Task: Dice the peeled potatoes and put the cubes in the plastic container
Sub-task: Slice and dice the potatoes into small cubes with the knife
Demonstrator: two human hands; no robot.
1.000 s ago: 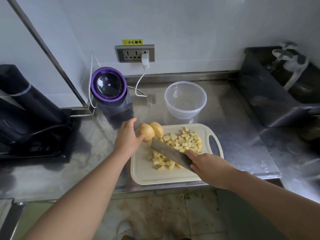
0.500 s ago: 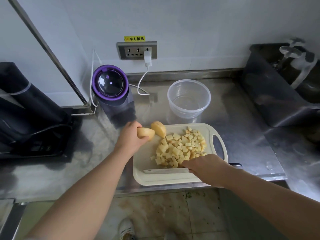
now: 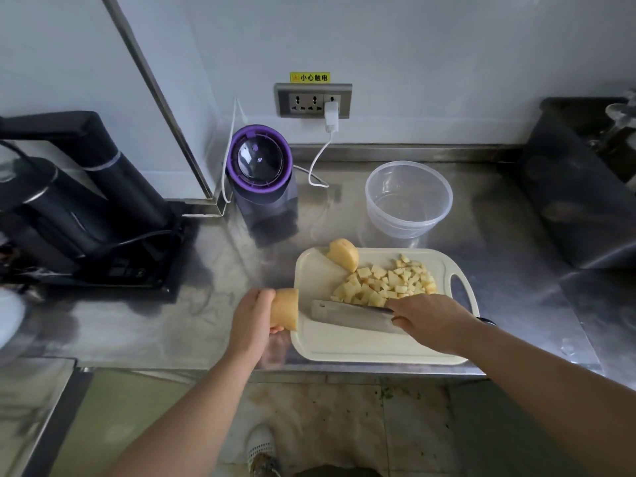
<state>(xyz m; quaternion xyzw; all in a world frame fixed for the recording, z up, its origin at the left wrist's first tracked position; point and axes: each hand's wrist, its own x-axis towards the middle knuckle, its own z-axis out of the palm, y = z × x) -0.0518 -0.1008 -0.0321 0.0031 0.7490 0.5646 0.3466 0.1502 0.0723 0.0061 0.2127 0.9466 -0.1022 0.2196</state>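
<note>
A cream cutting board [image 3: 347,346] lies on the steel counter. My left hand [image 3: 251,321] grips a peeled potato half [image 3: 285,308] at the board's left edge. Another potato half [image 3: 342,253] rests at the board's far left corner. A pile of potato cubes [image 3: 389,284] sits on the board's far right part. My right hand [image 3: 426,318] grips a cleaver [image 3: 347,315], its blade lying across the board just in front of the cubes. The clear plastic container [image 3: 409,197] stands empty behind the board.
A purple-lidded appliance [image 3: 260,166] stands at the back left, its white cable plugged into the wall socket [image 3: 313,100]. A black kettle set [image 3: 69,208] is at the far left. A dark bin [image 3: 581,187] occupies the right. The counter edge runs just below the board.
My left hand has picked up one potato half from the far corner and brought it toward me to the board's left edge. The cleaver has swung round to lie across the board by the cubes.
</note>
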